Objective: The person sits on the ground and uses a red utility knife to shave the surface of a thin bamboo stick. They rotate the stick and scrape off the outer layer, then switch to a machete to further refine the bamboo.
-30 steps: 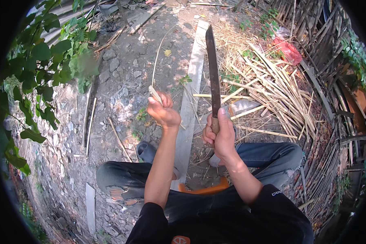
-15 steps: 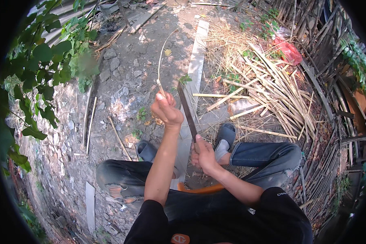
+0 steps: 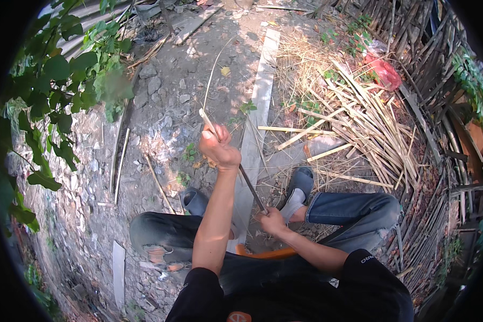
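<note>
My left hand [image 3: 219, 146] is closed around a pale bamboo stick [image 3: 205, 118], which pokes up out of the fist and tilts left. From the stick's top a thin, curved sliver [image 3: 208, 80] arches upward. Lower and to the right, my right hand [image 3: 272, 221] grips a long, dark knife [image 3: 252, 189]. Its narrow blade slants up to the left, and the far end is hidden behind my left hand and wrist. Whether the blade touches the stick cannot be seen. Both hands are above a long grey board [image 3: 255, 145] on the ground between my feet.
A heap of split bamboo sticks [image 3: 370, 126] lies to the right, with straw-like shavings [image 3: 298, 59] beyond it. A red plastic bag [image 3: 385, 72] rests near a stick fence [image 3: 413, 32]. Leafy branches [image 3: 59, 107] hang at the left over stony ground. My bent legs flank the board.
My right hand has drawn the knife back toward my body, and its tip has gone behind my left hand. The stick in my left hand now leans more to the left.
</note>
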`<action>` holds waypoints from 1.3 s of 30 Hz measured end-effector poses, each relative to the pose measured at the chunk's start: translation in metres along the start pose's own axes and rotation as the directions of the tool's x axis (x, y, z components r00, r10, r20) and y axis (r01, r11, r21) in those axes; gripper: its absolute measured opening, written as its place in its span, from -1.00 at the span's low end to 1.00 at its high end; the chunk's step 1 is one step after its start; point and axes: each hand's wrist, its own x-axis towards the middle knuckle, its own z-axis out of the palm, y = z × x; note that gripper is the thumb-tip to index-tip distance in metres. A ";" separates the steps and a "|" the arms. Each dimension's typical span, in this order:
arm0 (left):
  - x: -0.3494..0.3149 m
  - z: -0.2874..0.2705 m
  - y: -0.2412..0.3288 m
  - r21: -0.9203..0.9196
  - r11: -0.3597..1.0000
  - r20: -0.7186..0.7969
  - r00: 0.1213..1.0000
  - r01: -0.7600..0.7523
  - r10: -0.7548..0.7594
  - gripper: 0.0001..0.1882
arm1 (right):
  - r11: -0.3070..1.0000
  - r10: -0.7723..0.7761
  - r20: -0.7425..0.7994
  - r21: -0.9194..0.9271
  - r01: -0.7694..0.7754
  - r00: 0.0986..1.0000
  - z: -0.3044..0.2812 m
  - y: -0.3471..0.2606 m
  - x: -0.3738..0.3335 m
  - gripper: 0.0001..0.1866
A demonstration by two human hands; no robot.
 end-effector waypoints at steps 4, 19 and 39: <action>0.002 -0.006 0.014 0.124 0.992 -0.028 0.999 0.032 -0.029 -0.49 | 0.935 0.009 0.062 0.353 -0.030 0.998 0.015 -0.063 -0.036 -0.74; -0.005 0.034 -0.018 -0.066 0.998 0.076 0.997 -0.010 0.015 -0.44 | 0.512 -0.771 -0.196 0.375 0.773 0.606 -0.041 -0.229 -0.123 -0.82; -0.007 0.057 -0.030 0.039 0.999 0.106 0.994 0.033 -0.037 -0.43 | 0.746 -0.445 -0.184 0.466 0.476 0.877 -0.043 -0.179 -0.062 -0.74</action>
